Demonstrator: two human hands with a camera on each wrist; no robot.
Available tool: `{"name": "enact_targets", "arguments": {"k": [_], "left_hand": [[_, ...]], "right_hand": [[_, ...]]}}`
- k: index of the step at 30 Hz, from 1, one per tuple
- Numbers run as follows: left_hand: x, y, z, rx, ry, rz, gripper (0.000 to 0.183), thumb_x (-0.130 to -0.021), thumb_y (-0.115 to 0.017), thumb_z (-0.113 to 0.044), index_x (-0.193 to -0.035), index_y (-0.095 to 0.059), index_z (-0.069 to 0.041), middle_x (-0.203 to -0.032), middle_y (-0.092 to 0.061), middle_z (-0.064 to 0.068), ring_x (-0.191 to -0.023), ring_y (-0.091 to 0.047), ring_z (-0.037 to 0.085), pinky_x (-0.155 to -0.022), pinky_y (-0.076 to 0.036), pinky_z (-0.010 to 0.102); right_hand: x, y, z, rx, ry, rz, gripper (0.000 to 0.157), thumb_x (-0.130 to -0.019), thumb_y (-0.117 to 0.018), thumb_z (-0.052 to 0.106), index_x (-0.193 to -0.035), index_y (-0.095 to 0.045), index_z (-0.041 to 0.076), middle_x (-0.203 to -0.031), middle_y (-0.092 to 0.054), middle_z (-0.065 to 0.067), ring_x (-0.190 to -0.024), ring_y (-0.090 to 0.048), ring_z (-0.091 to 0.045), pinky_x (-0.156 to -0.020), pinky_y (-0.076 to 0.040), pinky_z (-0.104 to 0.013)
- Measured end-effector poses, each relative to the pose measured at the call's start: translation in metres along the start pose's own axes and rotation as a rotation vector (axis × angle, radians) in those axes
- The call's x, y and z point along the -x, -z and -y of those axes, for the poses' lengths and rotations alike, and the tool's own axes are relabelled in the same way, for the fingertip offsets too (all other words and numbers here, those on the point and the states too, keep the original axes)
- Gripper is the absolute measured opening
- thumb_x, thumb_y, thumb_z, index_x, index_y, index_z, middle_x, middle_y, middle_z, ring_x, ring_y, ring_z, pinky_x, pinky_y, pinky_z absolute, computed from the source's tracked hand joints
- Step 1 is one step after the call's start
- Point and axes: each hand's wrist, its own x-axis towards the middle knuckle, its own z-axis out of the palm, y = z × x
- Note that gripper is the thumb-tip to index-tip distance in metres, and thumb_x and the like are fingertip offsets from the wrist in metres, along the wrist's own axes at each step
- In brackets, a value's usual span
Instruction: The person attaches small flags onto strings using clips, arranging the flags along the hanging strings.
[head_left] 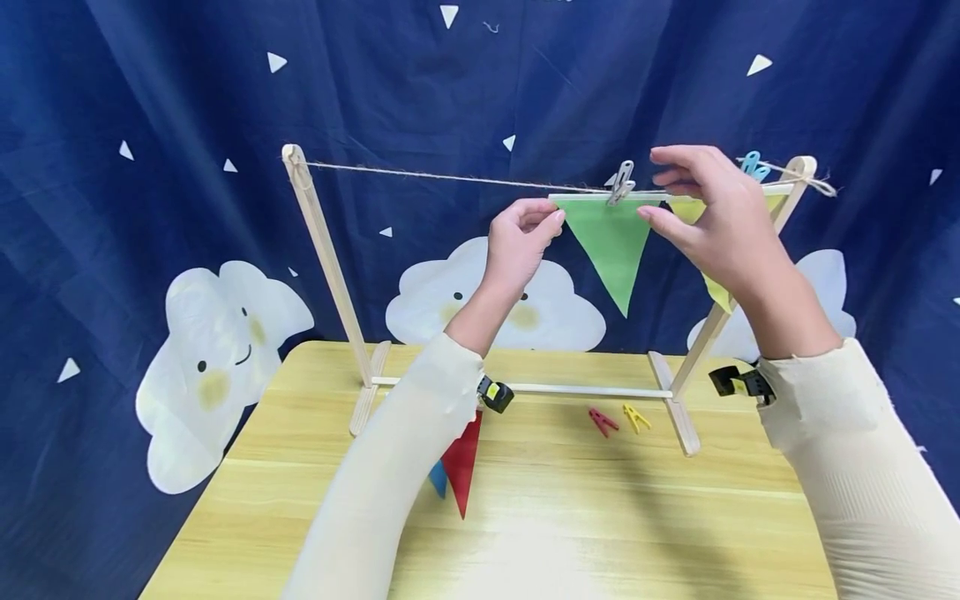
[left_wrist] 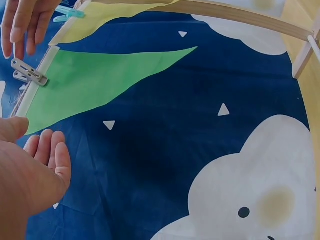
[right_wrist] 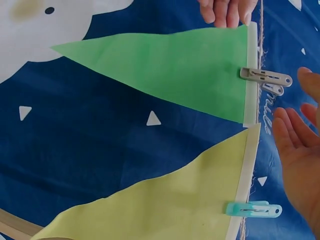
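Head view, left hand: pinches, between thumb and fingertips, the top left corner of one green triangular flag with a white band.
Head view, right hand: spread, thumb well apart from fingers, holding nothing, just right of one grey plastic clip.
Head view, line: one beige twine, tied between two pale wooden posts.
Head view, hanging flags: two, point down side by side; the green one and one yellow triangular flag, partly behind the right hand.
Head view, clips up high: two, the grey one and one light blue plastic clip.
Head view, wood-grain table: two clips side by side, one red, one yellow; one red triangular flag and one blue piece, both partly under the left sleeve.
Head view, navy curtain: three white clouds.
Left wrist view, hands: two, left at the green flag's corner, right near the grey clip.
Right wrist view, clips: two, one per hanging flag.
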Motion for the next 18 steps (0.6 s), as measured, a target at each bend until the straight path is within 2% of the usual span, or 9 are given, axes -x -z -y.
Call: {"name": "enact_targets", "arguments": {"k": [3, 5, 10, 16, 18], "left_hand": [[0.006, 0.006, 0.002, -0.005, -0.007, 0.005, 0.025, -0.096, -0.073, -0.012, -0.118, -0.071, 0.001, -0.112, -0.075, 0.015, -0.099, -0.073, 0.020, -0.090, -0.058, 0.024], [0.010, 0.010, 0.003, -0.017, -0.014, 0.007, 0.028, -0.097, -0.073, -0.013, -0.120, -0.070, 0.002, -0.115, -0.074, 0.014, -0.104, -0.071, 0.019, -0.092, -0.056, 0.024], [0.021, 0.019, 0.002, -0.039, -0.042, 0.033, 0.030, -0.098, -0.072, -0.015, -0.123, -0.069, 0.001, -0.121, -0.074, 0.013, -0.113, -0.069, 0.021, -0.097, -0.054, 0.024], [0.033, 0.025, 0.001, -0.030, -0.050, 0.059, 0.029, -0.098, -0.072, -0.016, -0.123, -0.069, -0.003, -0.122, -0.075, 0.010, -0.113, -0.070, 0.016, -0.099, -0.054, 0.024], [0.038, 0.027, 0.001, -0.031, -0.063, 0.071, 0.029, -0.098, -0.072, -0.015, -0.124, -0.068, -0.003, -0.123, -0.074, 0.010, -0.114, -0.070, 0.016, -0.100, -0.054, 0.024]], "right_hand": [[0.007, 0.000, -0.001, -0.021, 0.009, -0.037, 0.060, -0.088, -0.081, 0.006, -0.144, -0.058, 0.009, -0.138, -0.062, -0.010, -0.111, -0.056, 0.012, -0.101, -0.044, -0.007], [0.012, 0.000, -0.001, -0.042, 0.010, -0.052, 0.061, -0.087, -0.081, 0.003, -0.143, -0.058, 0.009, -0.138, -0.062, -0.010, -0.110, -0.053, 0.016, -0.101, -0.045, -0.007], [0.025, -0.003, -0.001, -0.109, 0.005, -0.087, 0.063, -0.084, -0.081, -0.005, -0.142, -0.059, 0.008, -0.139, -0.062, -0.009, -0.117, -0.057, 0.009, -0.103, -0.046, -0.011], [0.041, -0.012, -0.004, -0.146, 0.013, -0.104, 0.067, -0.081, -0.082, -0.009, -0.142, -0.059, 0.007, -0.140, -0.062, -0.009, -0.124, -0.059, -0.003, -0.106, -0.045, -0.013], [0.045, -0.015, -0.005, -0.158, 0.018, -0.109, 0.068, -0.080, -0.082, -0.011, -0.141, -0.059, 0.006, -0.141, -0.062, -0.009, -0.125, -0.059, -0.003, -0.107, -0.045, -0.013]]}}
